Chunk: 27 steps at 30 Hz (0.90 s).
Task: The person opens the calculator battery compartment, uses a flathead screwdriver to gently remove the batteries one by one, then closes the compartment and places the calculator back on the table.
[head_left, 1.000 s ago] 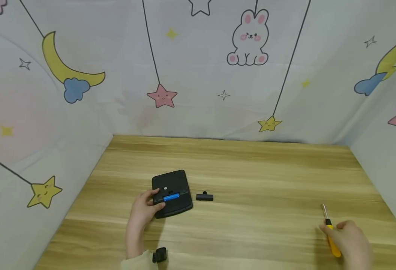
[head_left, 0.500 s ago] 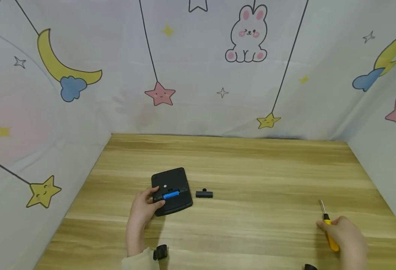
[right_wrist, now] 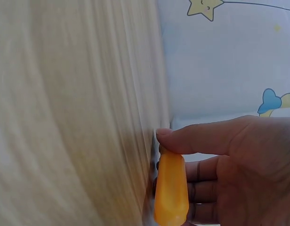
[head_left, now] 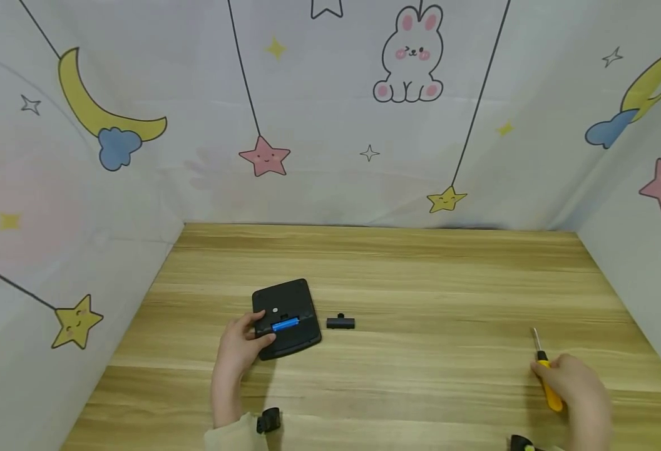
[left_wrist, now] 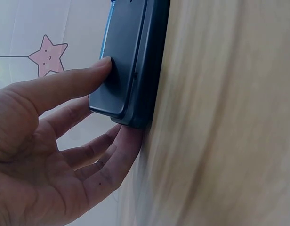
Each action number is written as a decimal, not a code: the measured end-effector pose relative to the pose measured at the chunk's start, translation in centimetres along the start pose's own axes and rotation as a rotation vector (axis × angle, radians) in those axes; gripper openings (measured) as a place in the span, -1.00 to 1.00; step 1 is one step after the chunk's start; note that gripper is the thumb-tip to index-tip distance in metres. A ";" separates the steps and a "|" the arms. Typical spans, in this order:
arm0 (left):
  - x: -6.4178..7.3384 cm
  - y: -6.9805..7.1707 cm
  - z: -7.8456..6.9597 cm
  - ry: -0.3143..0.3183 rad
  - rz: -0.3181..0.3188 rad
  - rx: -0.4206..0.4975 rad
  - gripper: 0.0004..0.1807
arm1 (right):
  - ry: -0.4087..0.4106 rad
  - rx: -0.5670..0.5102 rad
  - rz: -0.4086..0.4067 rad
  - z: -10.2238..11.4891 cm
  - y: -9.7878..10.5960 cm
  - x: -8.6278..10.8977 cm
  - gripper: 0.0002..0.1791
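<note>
A black calculator (head_left: pixel 293 300) lies back side up at the left of the table, its battery slot uncovered with a blue battery (head_left: pixel 285 324) inside. My left hand (head_left: pixel 240 344) grips its left edge. In the left wrist view the thumb (left_wrist: pixel 91 75) presses on the back while other fingers reach round the edge. Just right of the calculator sits the small dark battery cover (head_left: pixel 340 323). Far to the right, my right hand (head_left: pixel 578 388) pinches a screwdriver (head_left: pixel 550 391) with a yellow handle, its metal shaft pointing away from me. The right wrist view shows the handle (right_wrist: pixel 171 193) under the thumb.
The wood-grain table (head_left: pixel 420 294) spans the view between the two hands. A pale cloth (head_left: pixel 330 125) printed with stars, moons and a rabbit walls in its back and sides. Black straps (head_left: pixel 269 420) sit on the wrists.
My right hand has shifted slightly away from me and to the left with the screwdriver. The left hand stays on the calculator; the head view has tilted a little.
</note>
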<state>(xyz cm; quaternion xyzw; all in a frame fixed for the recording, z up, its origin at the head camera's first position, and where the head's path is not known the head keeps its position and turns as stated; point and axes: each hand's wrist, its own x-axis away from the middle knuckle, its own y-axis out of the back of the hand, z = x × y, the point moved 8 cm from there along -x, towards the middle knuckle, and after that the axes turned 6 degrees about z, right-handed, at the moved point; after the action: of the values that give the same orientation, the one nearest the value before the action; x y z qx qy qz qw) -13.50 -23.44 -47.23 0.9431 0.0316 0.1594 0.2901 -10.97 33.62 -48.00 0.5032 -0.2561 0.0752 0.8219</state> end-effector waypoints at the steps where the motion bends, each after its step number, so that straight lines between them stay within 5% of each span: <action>1: 0.0 0.0 0.0 -0.001 0.000 0.001 -0.40 | 0.013 0.010 -0.008 0.2 0.0 -0.1 -0.54; 27: 0.0 -0.1 0.1 0.000 -0.003 -0.002 -0.39 | 0.149 0.007 -0.135 7.6 0.2 0.0 -0.66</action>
<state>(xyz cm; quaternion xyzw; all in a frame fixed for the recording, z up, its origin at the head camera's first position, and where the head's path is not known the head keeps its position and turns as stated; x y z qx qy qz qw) -13.46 -23.45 -47.35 0.9428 0.0327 0.1591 0.2912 -13.65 27.18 -45.07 0.5151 -0.1598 0.0578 0.8401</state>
